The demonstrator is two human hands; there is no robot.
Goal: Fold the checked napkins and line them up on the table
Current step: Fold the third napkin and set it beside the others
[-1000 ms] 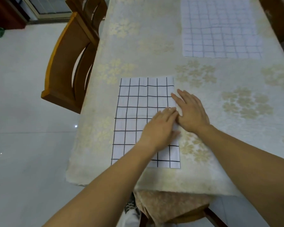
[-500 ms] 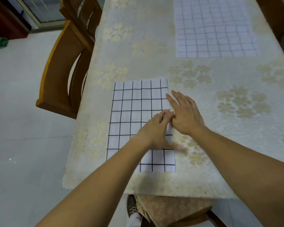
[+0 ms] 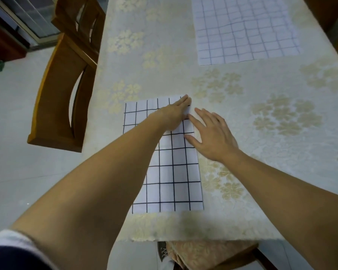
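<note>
A white napkin with bold black checks point(image 3: 174, 172) lies folded into a long strip near the table's front edge. My left hand point(image 3: 174, 114) presses flat on its far right corner, fingers straight. Beside it, my right hand point(image 3: 211, 135) rests flat along the napkin's right edge, with its fingertips and thumb touching the cloth. A second napkin with fainter checks point(image 3: 246, 30) lies spread flat at the far right of the table. My left forearm hides part of the near napkin's left side.
The table wears a cream cloth with pale flower patterns point(image 3: 261, 117). Two wooden chairs point(image 3: 62, 90) stand along its left side. A cushioned seat point(image 3: 203, 254) shows under the front edge. Another chair edge sits at the far right.
My left hand has slid away from me along the napkin's right edge to its far corner. The right hand has stayed about where it was.
</note>
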